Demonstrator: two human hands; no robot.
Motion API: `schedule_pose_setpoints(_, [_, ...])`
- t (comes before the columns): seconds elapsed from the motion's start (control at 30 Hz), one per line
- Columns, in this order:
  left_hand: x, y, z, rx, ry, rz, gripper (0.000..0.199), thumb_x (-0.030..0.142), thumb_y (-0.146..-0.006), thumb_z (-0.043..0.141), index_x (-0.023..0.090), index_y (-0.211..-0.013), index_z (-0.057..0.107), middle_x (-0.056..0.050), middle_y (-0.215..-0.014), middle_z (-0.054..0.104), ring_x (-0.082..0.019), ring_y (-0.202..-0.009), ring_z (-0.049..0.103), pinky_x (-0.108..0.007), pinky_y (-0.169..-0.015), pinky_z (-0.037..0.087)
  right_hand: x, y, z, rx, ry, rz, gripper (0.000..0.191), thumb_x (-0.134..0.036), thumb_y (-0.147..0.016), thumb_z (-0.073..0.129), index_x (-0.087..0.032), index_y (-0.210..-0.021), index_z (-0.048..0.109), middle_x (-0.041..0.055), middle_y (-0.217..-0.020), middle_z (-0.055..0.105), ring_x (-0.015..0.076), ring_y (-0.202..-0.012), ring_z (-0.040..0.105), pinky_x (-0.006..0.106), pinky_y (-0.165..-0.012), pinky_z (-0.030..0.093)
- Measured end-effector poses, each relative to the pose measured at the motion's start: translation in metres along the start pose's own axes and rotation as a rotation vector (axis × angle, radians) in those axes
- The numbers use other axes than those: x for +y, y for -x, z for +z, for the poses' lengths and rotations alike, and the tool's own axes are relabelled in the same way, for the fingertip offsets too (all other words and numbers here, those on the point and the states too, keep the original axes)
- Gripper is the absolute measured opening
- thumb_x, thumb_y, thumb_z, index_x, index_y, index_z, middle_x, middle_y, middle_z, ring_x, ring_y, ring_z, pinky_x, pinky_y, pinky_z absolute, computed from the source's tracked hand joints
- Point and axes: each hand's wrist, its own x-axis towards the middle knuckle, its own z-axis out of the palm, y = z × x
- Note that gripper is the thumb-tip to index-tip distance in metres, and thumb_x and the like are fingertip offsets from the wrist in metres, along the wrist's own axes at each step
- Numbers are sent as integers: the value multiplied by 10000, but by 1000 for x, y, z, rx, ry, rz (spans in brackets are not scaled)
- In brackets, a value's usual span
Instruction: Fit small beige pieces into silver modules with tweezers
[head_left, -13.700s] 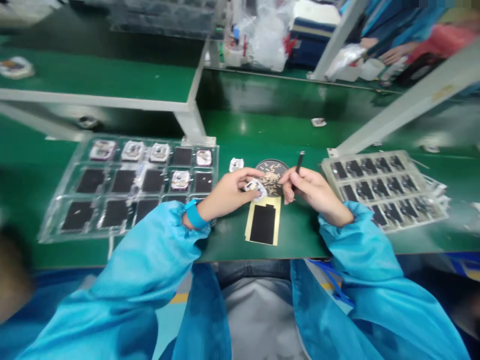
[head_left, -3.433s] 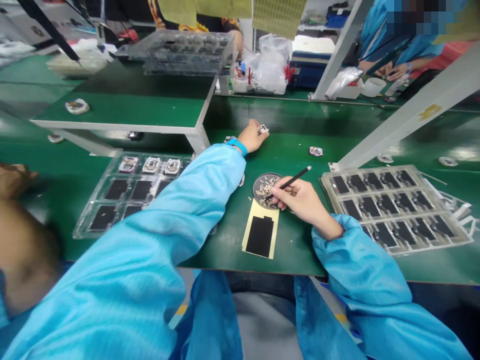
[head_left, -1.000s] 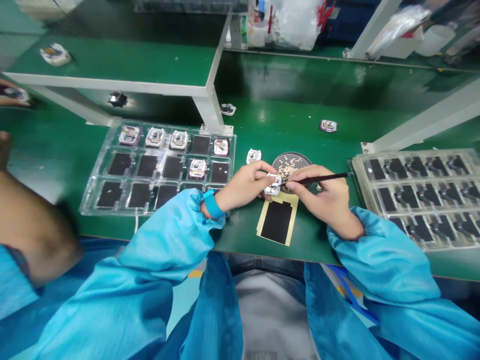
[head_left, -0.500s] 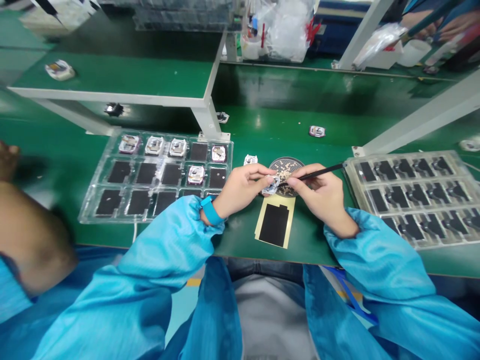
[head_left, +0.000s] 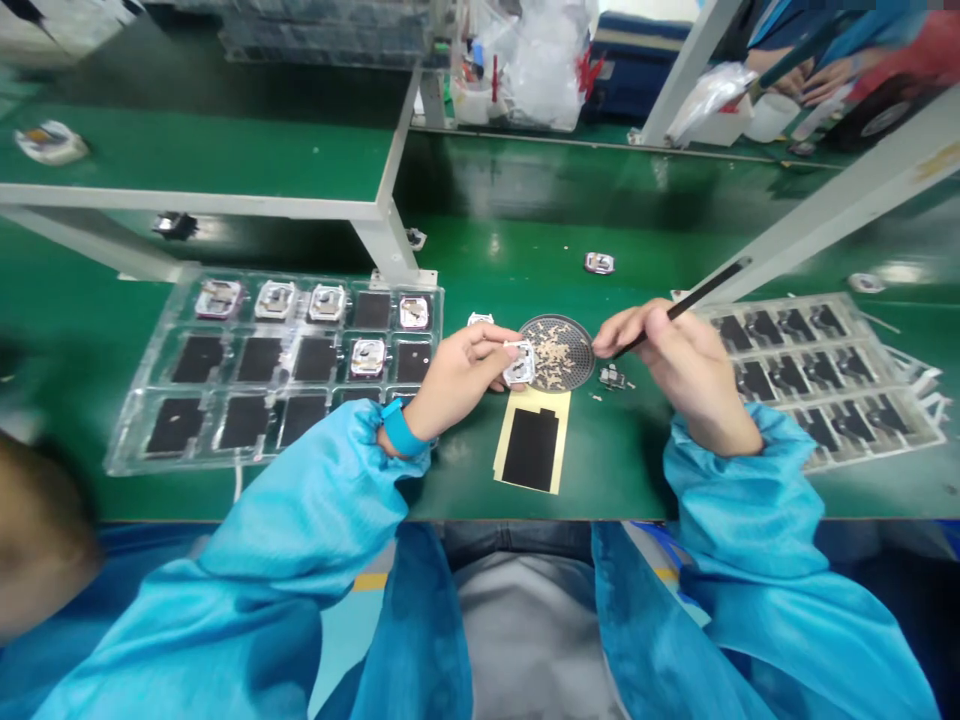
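My left hand (head_left: pixel 459 378) pinches a small white watch-like housing (head_left: pixel 520 363) at the left edge of a round perforated dish (head_left: pixel 584 362). Small beige pieces (head_left: pixel 553 345) lie scattered in the dish. To its right, my right hand (head_left: pixel 686 370) is closed around a slim black tool that looks like tweezers (head_left: pixel 709 288), its rear end pointing up and right. The tool's tip is hard to make out by the fingers. Under that hand's fingertips, small grey metal parts (head_left: pixel 613 377) rest on the table. A black sheet on yellow backing (head_left: pixel 531 450) lies in front of the dish.
On the left is a clear tray (head_left: pixel 120 440) with black pads and several white housings. Another tray (head_left: pixel 750 352) with black pieces stands right, behind my sleeve. Shelf legs (head_left: pixel 394 245) rise at back. A co-worker's blurred arm (head_left: pixel 45 540) is at far left.
My right hand has moved right, away from the housing, with the tweezers tilted up more steeply. The grey metal parts now show beside the dish. The whole view has shifted slightly.
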Motion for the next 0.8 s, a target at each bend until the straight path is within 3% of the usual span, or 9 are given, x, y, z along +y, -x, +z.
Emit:
schedule_pose_setpoints(0.1, [-4,-1,0,-23,84,-11,327,165,-795,756,157,-1062,567,-38,-939,731,-124,-701,736,-202,-614,550,14,9,-14,90,330,118,370,-546,-993,553,-219,-901,699,21,-770,689,166,-658,638,316,-617,505])
schedule_pose_setpoints(0.2, [-10,-1,1,-49,126,-19,458,67,-714,773,177,-1081,522,-22,-985,701,-126,-720,740,-212,-636,574,36,22,-23,18,654,279,324,-508,-867,734,-211,-996,735,0,-731,665,170,-612,605,303,-565,437])
schedule_pose_setpoints(0.37, [-14,-1,2,-53,22,-29,411,177,-772,807,139,-1139,626,-56,-971,708,-171,-805,762,-253,-678,626,50,32,-27,-97,832,201,231,-400,-792,812,-217,-892,713,31,-869,714,224,-781,667,331,-669,461])
schedule_pose_setpoints(0.53, [-9,0,3,-29,-51,-71,311,292,-784,833,109,-1002,705,-104,-1020,740,-133,-713,736,-235,-604,629,23,20,-19,-89,746,117,173,-367,-839,781,-223,-916,723,17,-804,735,209,-695,673,320,-612,458])
schedule_pose_setpoints(0.7, [-4,2,3,-41,-90,-77,328,360,-795,830,108,-961,703,-93,-887,744,-126,-595,701,-166,-392,474,-20,1,16,-49,522,-22,197,-433,-837,797,-236,-843,785,35,-840,743,199,-733,666,337,-647,507])
schedule_pose_setpoints(0.8, [-4,1,2,-24,-84,-45,326,398,-803,819,112,-907,702,-66,-798,724,-93,-539,627,-157,-362,414,-29,-7,36,-87,325,-29,172,-395,-790,843,-230,-817,801,32,-829,725,180,-726,653,318,-627,511])
